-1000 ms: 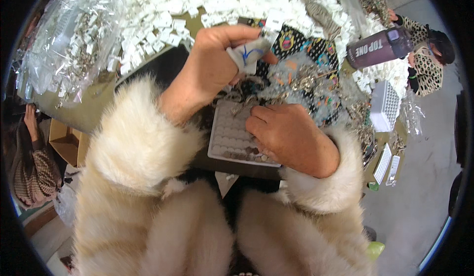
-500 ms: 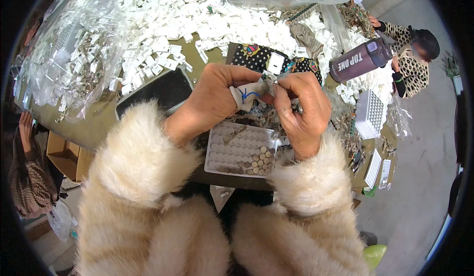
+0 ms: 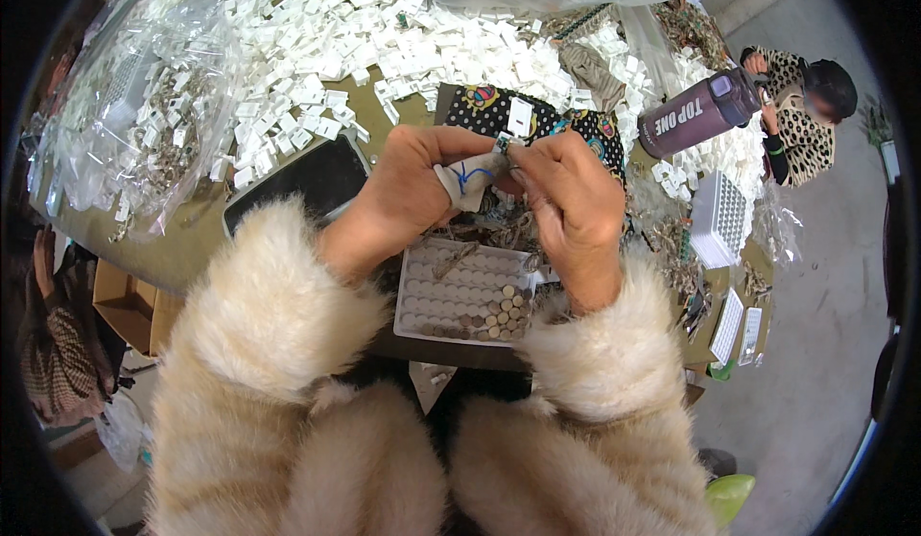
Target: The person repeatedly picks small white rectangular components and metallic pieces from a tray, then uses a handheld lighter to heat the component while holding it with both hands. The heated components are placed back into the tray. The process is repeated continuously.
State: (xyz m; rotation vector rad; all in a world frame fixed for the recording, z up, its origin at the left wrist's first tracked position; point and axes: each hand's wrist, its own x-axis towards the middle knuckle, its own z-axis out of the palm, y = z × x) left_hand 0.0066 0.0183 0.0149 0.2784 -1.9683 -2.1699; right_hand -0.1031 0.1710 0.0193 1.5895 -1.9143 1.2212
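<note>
Above a white plastic tray (image 3: 422, 291), my two hands meet over a tiny green circuit board (image 3: 503, 141). My left hand (image 3: 403, 176) pinches it from the left; one finger is wrapped in pale cloth tied with blue thread. From the other side, the bent fingers and thumb of my right hand (image 3: 578, 196) close at the same small part, and they hide most of it. Several round coin-like discs (image 3: 505, 312) sit in the tray's right part. Just beyond my fingers, a white plastic casing (image 3: 520, 116) lies on a dotted black cloth (image 3: 470, 104).
A heap of white casings (image 3: 317, 37) covers the table's far side. A dark phone-like slab (image 3: 302, 186) lies left of my hands. At the right stand a purple bottle (image 3: 696, 114) and stacked white trays (image 3: 718, 220). Another person (image 3: 806, 119) is at the far right.
Both my hands have shifted slightly left with the small part, and its green face shows more now. The person at the far right has moved their hands together.
</note>
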